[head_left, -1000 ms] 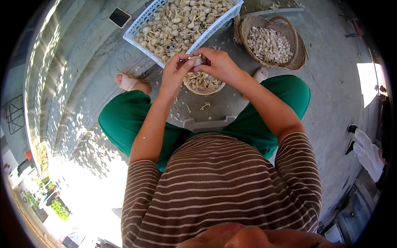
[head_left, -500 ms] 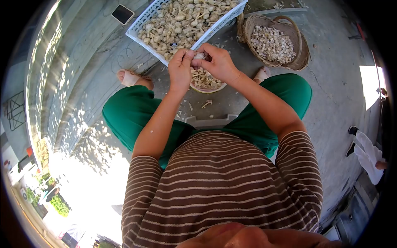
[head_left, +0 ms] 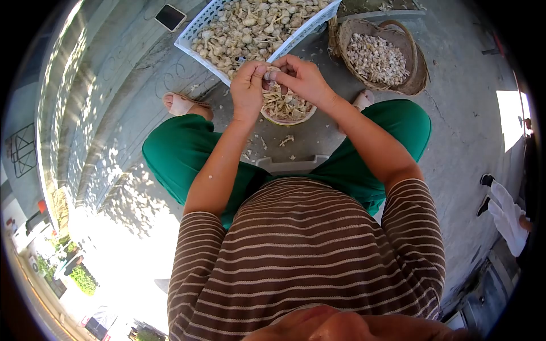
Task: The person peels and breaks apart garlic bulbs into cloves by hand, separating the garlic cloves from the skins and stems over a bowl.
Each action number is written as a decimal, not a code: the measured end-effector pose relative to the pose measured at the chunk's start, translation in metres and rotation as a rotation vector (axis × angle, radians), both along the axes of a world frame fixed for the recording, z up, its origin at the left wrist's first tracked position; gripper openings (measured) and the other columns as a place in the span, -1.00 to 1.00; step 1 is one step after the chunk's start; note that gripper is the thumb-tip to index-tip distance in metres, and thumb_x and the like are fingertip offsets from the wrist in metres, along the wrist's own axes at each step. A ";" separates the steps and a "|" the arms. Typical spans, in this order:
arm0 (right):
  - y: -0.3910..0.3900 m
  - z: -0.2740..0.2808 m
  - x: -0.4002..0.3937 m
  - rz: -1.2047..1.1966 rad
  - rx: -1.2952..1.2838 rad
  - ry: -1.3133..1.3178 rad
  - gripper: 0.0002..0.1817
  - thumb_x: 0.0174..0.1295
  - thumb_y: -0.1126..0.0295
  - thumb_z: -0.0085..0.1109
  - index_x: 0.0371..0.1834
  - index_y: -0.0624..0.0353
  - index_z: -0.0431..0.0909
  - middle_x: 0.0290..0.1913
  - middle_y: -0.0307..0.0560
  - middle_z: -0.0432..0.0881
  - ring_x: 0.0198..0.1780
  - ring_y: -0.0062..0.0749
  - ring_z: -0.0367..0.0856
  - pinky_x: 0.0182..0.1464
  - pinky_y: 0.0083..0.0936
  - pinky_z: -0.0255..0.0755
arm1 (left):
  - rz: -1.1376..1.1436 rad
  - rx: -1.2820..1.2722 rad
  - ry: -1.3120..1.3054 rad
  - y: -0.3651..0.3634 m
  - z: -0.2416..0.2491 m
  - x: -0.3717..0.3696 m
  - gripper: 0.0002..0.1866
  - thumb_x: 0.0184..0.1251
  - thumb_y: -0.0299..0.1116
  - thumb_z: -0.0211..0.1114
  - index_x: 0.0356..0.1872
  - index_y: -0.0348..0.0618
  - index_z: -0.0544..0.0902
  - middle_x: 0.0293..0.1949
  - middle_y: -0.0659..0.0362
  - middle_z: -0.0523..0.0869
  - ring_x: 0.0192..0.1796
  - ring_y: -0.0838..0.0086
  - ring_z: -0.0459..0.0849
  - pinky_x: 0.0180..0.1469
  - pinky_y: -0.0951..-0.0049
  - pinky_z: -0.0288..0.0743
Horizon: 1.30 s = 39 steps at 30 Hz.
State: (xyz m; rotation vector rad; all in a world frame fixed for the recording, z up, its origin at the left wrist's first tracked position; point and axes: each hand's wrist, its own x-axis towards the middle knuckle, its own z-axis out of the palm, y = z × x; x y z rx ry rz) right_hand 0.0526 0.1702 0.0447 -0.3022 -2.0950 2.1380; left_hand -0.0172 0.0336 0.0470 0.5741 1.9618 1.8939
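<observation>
My left hand (head_left: 248, 91) and my right hand (head_left: 307, 81) meet fingertip to fingertip in front of me. Both are closed, pinching a small pale piece of garlic (head_left: 269, 74) that the fingers largely cover. Right below them a round bowl (head_left: 289, 123) holds dry garlic stalks and skins. Beyond my hands is a light blue plastic crate (head_left: 305, 30) heaped with whole garlic bulbs (head_left: 250, 28). To its right stands a woven basket (head_left: 420, 77) with loose garlic cloves (head_left: 377, 58) in it.
A phone (head_left: 170, 18) lies left of the crate. My sandalled feet are either side of the bowl. Scraps of garlic skin (head_left: 286, 140) lie on the concrete floor. At the far right, part of another person in white trousers (head_left: 505, 213) shows.
My fingers have shifted around the garlic, and less of it shows between them now. The right hand's fingers are more curled. The crate, bowl and basket stay in place.
</observation>
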 end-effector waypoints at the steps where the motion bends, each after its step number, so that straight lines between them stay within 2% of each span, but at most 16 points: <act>1: 0.001 -0.001 0.001 -0.002 0.000 -0.003 -0.71 0.11 0.28 0.28 -0.28 0.28 0.48 -0.56 -0.14 0.56 -0.57 -0.53 0.58 -0.51 -0.59 0.42 | -0.002 0.000 -0.003 0.000 0.002 0.000 -0.84 0.37 -0.37 0.12 -0.29 -0.25 0.59 -0.42 0.22 0.58 -0.50 0.60 0.47 -0.44 0.62 0.36; 3: 0.004 -0.002 0.000 0.021 0.092 -0.051 -0.68 0.12 0.26 0.23 -0.25 0.31 0.47 -0.54 -0.14 0.58 -0.54 -0.50 0.64 -0.51 -0.62 0.45 | -0.021 -0.208 0.497 0.003 0.008 0.001 -0.90 0.30 -0.44 0.14 -0.32 -0.24 0.60 -0.41 0.15 0.55 -0.44 0.40 0.55 -0.38 0.47 0.44; 4: 0.004 -0.001 0.000 0.018 0.091 -0.054 -0.68 0.12 0.26 0.23 -0.25 0.31 0.47 -0.54 -0.14 0.58 -0.54 -0.50 0.64 -0.51 -0.62 0.45 | -0.025 -0.208 0.494 0.003 0.009 0.002 -0.90 0.30 -0.44 0.14 -0.32 -0.24 0.60 -0.41 0.15 0.55 -0.44 0.40 0.55 -0.38 0.47 0.44; 6: 0.004 0.000 0.000 0.099 0.090 -0.130 -0.73 0.20 0.34 0.10 -0.15 0.32 0.42 -0.48 -0.15 0.58 -0.56 -0.63 0.57 -0.56 -0.70 0.34 | -0.050 -0.228 0.699 0.004 0.011 0.005 -0.92 0.26 -0.47 0.15 -0.31 -0.21 0.59 -0.37 0.09 0.52 -0.37 0.24 0.56 -0.34 0.40 0.43; 10: 0.002 -0.006 -0.003 0.142 0.086 -0.121 -0.74 0.21 0.35 0.04 -0.15 0.33 0.38 -0.48 -0.11 0.58 -0.56 -0.59 0.57 -0.55 -0.63 0.37 | -0.060 -0.240 0.682 0.005 0.013 0.007 -0.95 0.23 -0.50 0.16 -0.33 -0.22 0.58 -0.38 0.08 0.52 -0.37 0.20 0.56 -0.34 0.38 0.43; 12: -0.003 -0.018 -0.007 0.087 0.325 0.011 -0.75 0.22 0.36 -0.01 -0.15 0.32 0.34 -0.49 -0.07 0.56 -0.56 -0.50 0.56 -0.54 -0.54 0.39 | -0.070 -0.231 0.748 0.004 0.009 0.006 -0.96 0.17 -0.55 0.18 -0.36 -0.23 0.56 -0.39 0.08 0.53 -0.38 0.19 0.56 -0.34 0.38 0.43; 16: -0.014 -0.026 -0.005 0.004 0.380 0.018 -0.75 0.22 0.36 -0.07 -0.14 0.31 0.33 -0.49 -0.02 0.54 -0.54 -0.44 0.56 -0.51 -0.48 0.40 | -0.074 -0.250 0.756 0.004 0.009 0.007 -0.94 0.13 -0.59 0.18 -0.37 -0.24 0.56 -0.41 0.09 0.53 -0.38 0.18 0.55 -0.34 0.38 0.44; 18: -0.017 -0.030 -0.006 -0.074 0.453 0.157 -0.75 0.23 0.37 -0.12 -0.11 0.28 0.31 -0.48 0.00 0.53 -0.54 -0.43 0.54 -0.50 -0.47 0.40 | -0.059 -0.224 0.793 0.004 0.008 0.006 -0.94 0.14 -0.60 0.17 -0.38 -0.24 0.56 -0.43 0.09 0.53 -0.39 0.19 0.56 -0.35 0.39 0.44; 19: -0.017 -0.028 -0.006 -0.074 0.452 0.157 -0.75 0.23 0.37 -0.12 -0.11 0.28 0.31 -0.48 0.00 0.53 -0.54 -0.43 0.54 -0.50 -0.47 0.40 | -0.059 -0.224 0.793 0.004 0.008 0.006 -0.94 0.14 -0.60 0.17 -0.38 -0.24 0.56 -0.43 0.09 0.53 -0.39 0.19 0.56 -0.35 0.39 0.44; 21: -0.016 -0.022 -0.003 0.002 0.250 -0.012 -0.76 0.24 0.38 -0.15 -0.10 0.27 0.30 -0.45 -0.02 0.51 -0.51 -0.50 0.51 -0.50 -0.50 0.39 | -0.012 -0.168 0.756 0.005 0.007 0.006 -0.96 0.15 -0.59 0.17 -0.38 -0.24 0.55 -0.43 0.08 0.54 -0.40 0.20 0.56 -0.35 0.40 0.44; 25: -0.017 -0.015 0.003 0.036 0.146 -0.020 -0.77 0.25 0.43 -0.21 -0.07 0.25 0.28 -0.41 -0.08 0.47 -0.47 -0.55 0.47 -0.52 -0.55 0.36 | -0.005 -0.168 0.749 0.003 0.006 0.004 -0.98 0.18 -0.57 0.17 -0.39 -0.24 0.55 -0.44 0.09 0.54 -0.42 0.24 0.55 -0.37 0.39 0.43; 27: -0.018 -0.014 0.004 0.030 -0.224 -0.119 -0.76 0.24 0.48 -0.25 -0.04 0.23 0.27 -0.39 -0.14 0.43 -0.45 -0.58 0.45 -0.53 -0.62 0.33 | 0.079 -0.200 0.554 0.002 0.004 0.004 -0.96 0.24 -0.52 0.16 -0.39 -0.24 0.54 -0.45 0.13 0.54 -0.47 0.38 0.54 -0.41 0.47 0.42; 33: -0.016 -0.015 0.003 0.046 -0.433 0.052 -0.72 0.22 0.57 -0.27 -0.01 0.28 0.28 -0.29 -0.12 0.44 -0.39 -0.55 0.47 -0.46 -0.61 0.42 | 0.039 -0.042 0.245 0.000 0.005 0.000 -0.91 0.33 -0.47 0.11 -0.36 -0.23 0.53 -0.42 0.24 0.52 -0.49 0.63 0.49 -0.42 0.65 0.38; 34: -0.016 -0.014 0.004 0.047 -0.432 0.052 -0.72 0.22 0.57 -0.27 -0.01 0.28 0.28 -0.29 -0.12 0.44 -0.39 -0.55 0.47 -0.46 -0.61 0.42 | 0.040 -0.041 0.246 -0.002 0.004 -0.001 -0.91 0.33 -0.47 0.11 -0.36 -0.23 0.53 -0.42 0.24 0.52 -0.49 0.63 0.49 -0.42 0.65 0.38; 36: -0.013 -0.013 0.005 0.067 -0.431 0.064 -0.70 0.24 0.58 -0.19 0.05 0.31 0.29 -0.22 -0.09 0.45 -0.34 -0.53 0.50 -0.42 -0.59 0.48 | 0.018 0.008 0.041 -0.006 0.001 -0.004 -0.93 0.33 -0.48 0.11 -0.31 -0.22 0.55 -0.36 0.24 0.52 -0.42 0.62 0.52 -0.41 0.66 0.39; 39: -0.006 -0.020 0.004 0.109 -0.397 0.079 -0.69 0.28 0.52 -0.08 0.09 0.30 0.30 -0.24 -0.10 0.48 -0.34 -0.53 0.53 -0.38 -0.59 0.51 | -0.021 0.029 0.120 -0.008 -0.004 -0.007 -0.90 0.33 -0.47 0.12 -0.23 -0.23 0.57 -0.31 0.20 0.54 -0.34 0.54 0.56 -0.35 0.60 0.44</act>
